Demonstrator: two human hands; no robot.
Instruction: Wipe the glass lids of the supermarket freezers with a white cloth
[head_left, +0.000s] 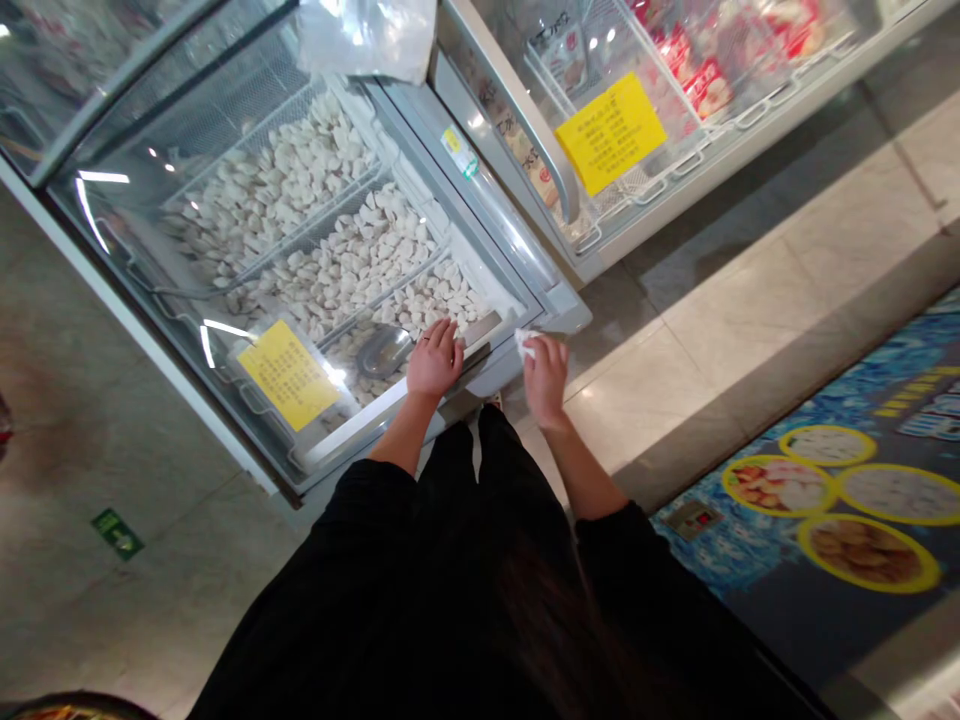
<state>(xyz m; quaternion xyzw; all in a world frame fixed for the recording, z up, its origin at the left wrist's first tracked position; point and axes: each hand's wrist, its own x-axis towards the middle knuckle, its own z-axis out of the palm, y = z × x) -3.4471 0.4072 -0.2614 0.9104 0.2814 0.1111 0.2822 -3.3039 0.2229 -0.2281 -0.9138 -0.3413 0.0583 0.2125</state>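
My left hand (pixel 436 360) lies with its fingers stretched out at the near corner of a chest freezer (pixel 390 405), by the edge of its opening. White dumplings (pixel 382 235) fill the wire-divided compartments in front of it. Beside my left fingers, a rounded scoop (pixel 385 352) is seen on the dumplings near the glass. Closed around a crumpled white tissue (pixel 526 343), my right hand (pixel 546 380) is just off the freezer's right corner. Whether the tissue touches the freezer I cannot tell.
Yellow notices (pixel 289 375) are on the glass. A second freezer (pixel 645 230) with red-and-white packets (pixel 709 88) adjoins at the upper right. A clear plastic bag (pixel 367 38) lies on the far rim. On the right stands a cabinet with food pictures (pixel 825 620). A green floor sign (pixel 117 534) is at the left.
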